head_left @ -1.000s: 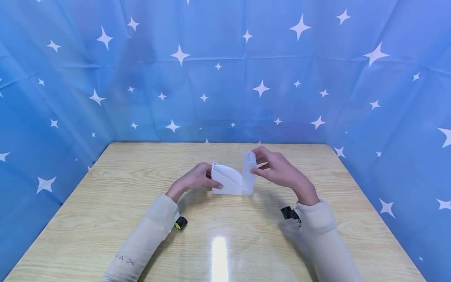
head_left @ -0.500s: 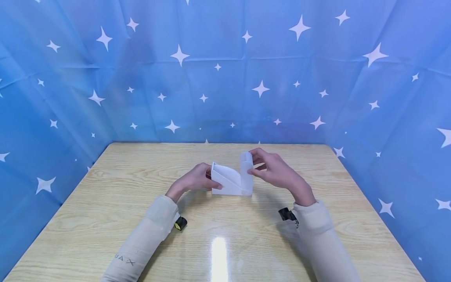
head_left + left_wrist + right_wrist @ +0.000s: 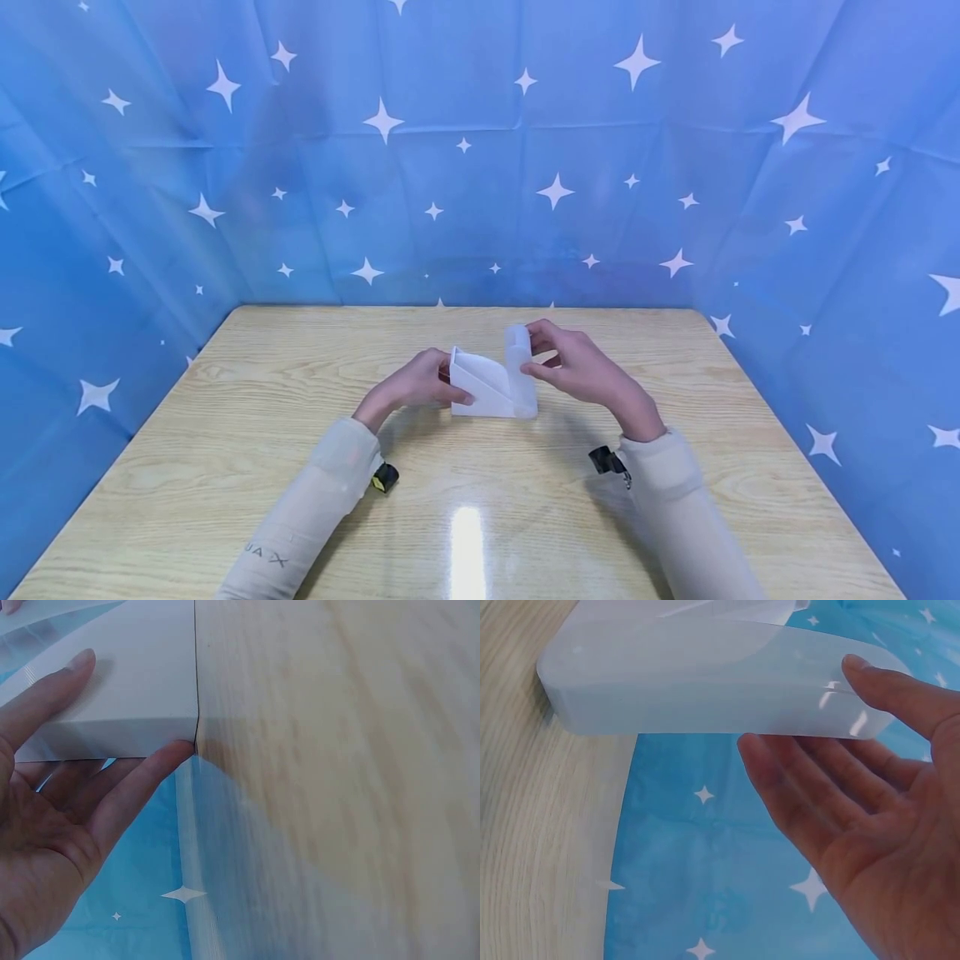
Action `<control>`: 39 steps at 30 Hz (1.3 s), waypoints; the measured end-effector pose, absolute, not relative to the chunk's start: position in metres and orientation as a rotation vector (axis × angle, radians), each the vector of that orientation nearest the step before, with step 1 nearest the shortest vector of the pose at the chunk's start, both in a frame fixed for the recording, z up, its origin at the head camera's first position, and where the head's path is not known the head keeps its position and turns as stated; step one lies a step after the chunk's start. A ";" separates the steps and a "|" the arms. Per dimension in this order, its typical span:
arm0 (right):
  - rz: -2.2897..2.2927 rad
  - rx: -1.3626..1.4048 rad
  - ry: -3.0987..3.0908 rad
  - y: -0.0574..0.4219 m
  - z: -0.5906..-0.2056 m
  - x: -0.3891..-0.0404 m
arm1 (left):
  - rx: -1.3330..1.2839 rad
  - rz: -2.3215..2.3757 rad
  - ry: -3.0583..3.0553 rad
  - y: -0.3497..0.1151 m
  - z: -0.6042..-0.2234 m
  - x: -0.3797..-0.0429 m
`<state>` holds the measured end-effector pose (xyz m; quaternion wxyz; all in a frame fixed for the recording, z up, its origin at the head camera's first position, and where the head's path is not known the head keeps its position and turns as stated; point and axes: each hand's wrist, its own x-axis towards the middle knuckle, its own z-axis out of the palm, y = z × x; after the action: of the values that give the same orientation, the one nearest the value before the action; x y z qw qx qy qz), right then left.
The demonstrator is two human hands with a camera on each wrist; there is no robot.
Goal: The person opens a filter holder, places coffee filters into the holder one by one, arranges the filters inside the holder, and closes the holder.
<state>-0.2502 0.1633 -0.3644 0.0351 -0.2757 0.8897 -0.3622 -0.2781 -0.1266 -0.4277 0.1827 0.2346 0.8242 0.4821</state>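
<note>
A white box (image 3: 483, 396) with a sloping side stands on the table, low at its right end. At its left end my left hand (image 3: 418, 379) grips it; in the left wrist view the thumb lies on the front wall and the fingers reach round the end wall (image 3: 112, 739). A translucent, round-ended plastic cover (image 3: 519, 379) rises steeply at the box's right end, leaning a little left, its lower end against the box. My right hand (image 3: 581, 371) holds the cover near its top, the thumb on its near side and the fingers behind.
The box stands on a light wood-grain table (image 3: 247, 400) toward its far part. Blue cloth (image 3: 465, 200) with white stars hangs behind and along both sides. Small black wrist devices sit by the left cuff (image 3: 356, 454) and right cuff (image 3: 667, 462).
My right hand has moved slightly left, tipping the top of the translucent cover toward the white box. The left hand and the box have stayed in place.
</note>
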 end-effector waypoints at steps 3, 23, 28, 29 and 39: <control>-1.109 -0.846 2.732 0.161 -0.366 -0.251 | 0.668 1.361 2.327 -0.127 -0.428 -0.278; -1.054 -0.934 2.749 0.149 -0.375 -0.252 | 0.678 1.368 2.296 -0.128 -0.429 -0.280; -1.051 -0.929 2.727 0.147 -0.377 -0.252 | 0.671 1.374 2.291 -0.128 -0.429 -0.280; -1.050 -0.928 2.724 0.146 -0.377 -0.252 | 0.669 1.375 2.291 -0.127 -0.428 -0.280; -1.010 -0.943 2.716 0.142 -0.383 -0.252 | 0.668 1.374 2.304 -0.127 -0.428 -0.280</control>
<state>-0.2516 0.1416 -0.3832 0.0471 -0.3092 0.8903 -0.3310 -0.2800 -0.1272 -0.4281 0.1877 0.2375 0.8186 0.4881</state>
